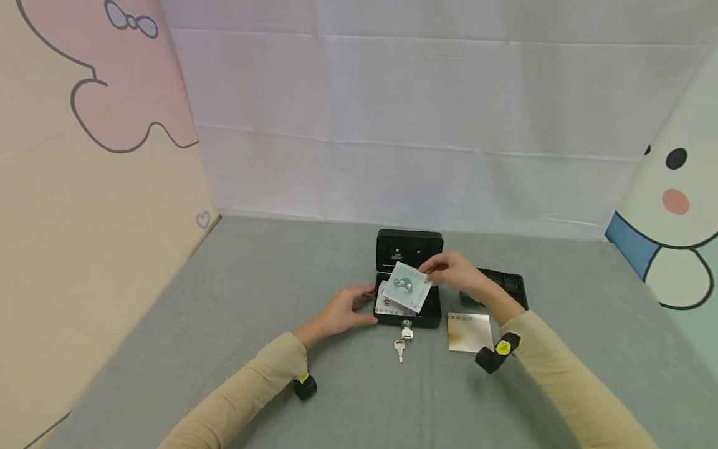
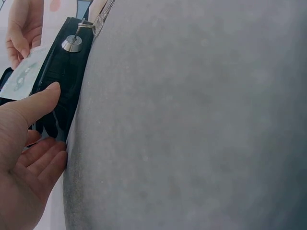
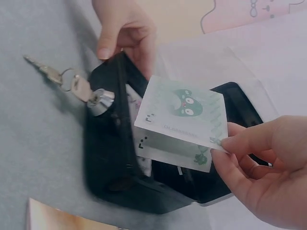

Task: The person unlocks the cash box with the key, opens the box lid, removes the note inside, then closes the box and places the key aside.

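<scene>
My right hand pinches the edge of a folded paper banknote, pale green with a cartoon figure, between thumb and fingertips. The note is tilted over the open black cash box, its two halves apart in the right wrist view. Beneath it, another pale note lies in the box, partly covered. At the box's left end is my left hand, thumb on the front corner and the other fingers along the side. A key sits in the front lock, with a second key hanging from its ring.
To the right, a black compartment tray lies partly behind my right forearm. A gold-toned square sheet lies on the grey tabletop in front of it. The raised lid stands at the back of the box.
</scene>
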The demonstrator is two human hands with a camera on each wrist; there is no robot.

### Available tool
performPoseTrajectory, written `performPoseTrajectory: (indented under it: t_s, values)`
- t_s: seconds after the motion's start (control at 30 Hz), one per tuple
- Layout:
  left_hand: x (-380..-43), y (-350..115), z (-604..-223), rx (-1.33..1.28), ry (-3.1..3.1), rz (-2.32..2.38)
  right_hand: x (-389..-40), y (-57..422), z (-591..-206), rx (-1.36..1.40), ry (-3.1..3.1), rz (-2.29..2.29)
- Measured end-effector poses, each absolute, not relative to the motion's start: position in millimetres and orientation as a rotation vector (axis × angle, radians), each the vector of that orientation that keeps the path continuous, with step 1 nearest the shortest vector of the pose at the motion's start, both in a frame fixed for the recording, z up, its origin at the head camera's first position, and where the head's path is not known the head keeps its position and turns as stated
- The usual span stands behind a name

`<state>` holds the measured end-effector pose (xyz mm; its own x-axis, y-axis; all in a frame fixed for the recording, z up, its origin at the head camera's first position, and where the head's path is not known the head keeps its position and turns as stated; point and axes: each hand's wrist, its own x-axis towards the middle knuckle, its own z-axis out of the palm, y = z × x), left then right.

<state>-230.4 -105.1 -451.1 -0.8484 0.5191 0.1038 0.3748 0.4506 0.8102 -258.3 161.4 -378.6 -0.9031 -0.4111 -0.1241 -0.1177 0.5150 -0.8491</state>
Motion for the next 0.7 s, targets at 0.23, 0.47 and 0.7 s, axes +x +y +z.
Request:
performPoseTrajectory:
  t_s: [0.23,0.47,0.7]
  values:
    - [-230.8,-105.6,-452.6,0.790,2.517,1.382,-253.2,178.1,-363.2,-0.452,2.414,-1.427]
    - [-228.0,-104.2,-448.5,0.774,2.514,1.384,-244.7,203.5,-350.9,-0.418,2.447,-1.440]
    - [-229.1,-105.7,-450.8,0.768,2.514,1.387,-231.8,232.5,-342.1,-0.426,2.487,-1.419]
